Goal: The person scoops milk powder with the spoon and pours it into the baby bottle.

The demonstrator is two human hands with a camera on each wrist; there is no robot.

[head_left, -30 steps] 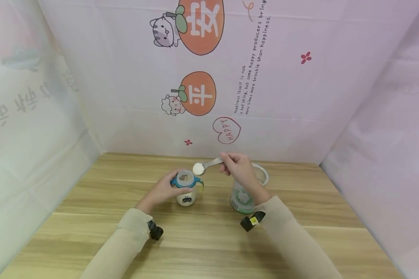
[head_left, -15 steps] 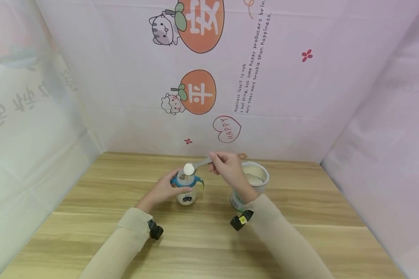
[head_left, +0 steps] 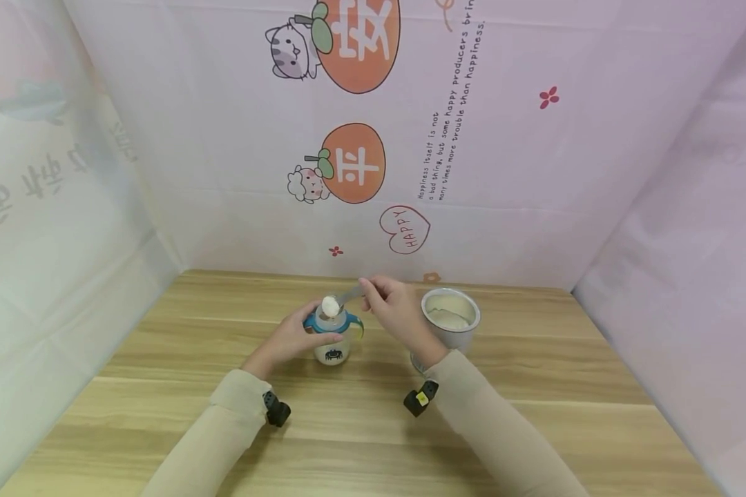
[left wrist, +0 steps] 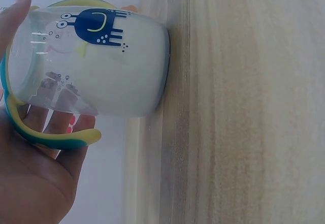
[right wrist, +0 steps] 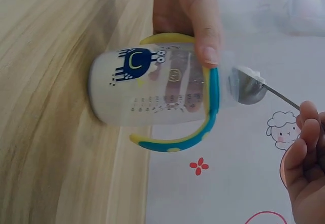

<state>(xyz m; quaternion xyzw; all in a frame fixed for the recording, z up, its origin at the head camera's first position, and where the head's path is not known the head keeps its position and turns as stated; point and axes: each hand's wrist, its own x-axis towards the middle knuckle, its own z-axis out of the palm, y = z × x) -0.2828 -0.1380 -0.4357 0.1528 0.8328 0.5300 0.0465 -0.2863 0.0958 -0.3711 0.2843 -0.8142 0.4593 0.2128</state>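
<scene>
My left hand (head_left: 289,339) grips a clear baby bottle (head_left: 333,352) around its blue collar, thumb in front. The bottle stands upright on the table, its mouth uncovered. Whitish liquid fills its lower part, and a dark blue cartoon animal is printed on the side (left wrist: 99,27). My right hand (head_left: 396,309) pinches the handle of a metal measuring spoon (right wrist: 251,89). White powder (right wrist: 252,73) heaps in the spoon's bowl, which is at the bottle's mouth. In the right wrist view, the teal and yellow handle (right wrist: 175,144) curves out from the bottle's collar.
An uncovered can (head_left: 454,338) stands right of the bottle, behind my right forearm, with pale powder (head_left: 449,318) inside. The wooden table (head_left: 348,435) ends at a printed cloth backdrop (head_left: 503,228). Cloth walls also rise on both sides.
My right hand has moved left, carrying the powder-filled spoon from beside the bottle to its mouth. More of the can shows now. My left hand and the bottle have stayed in place.
</scene>
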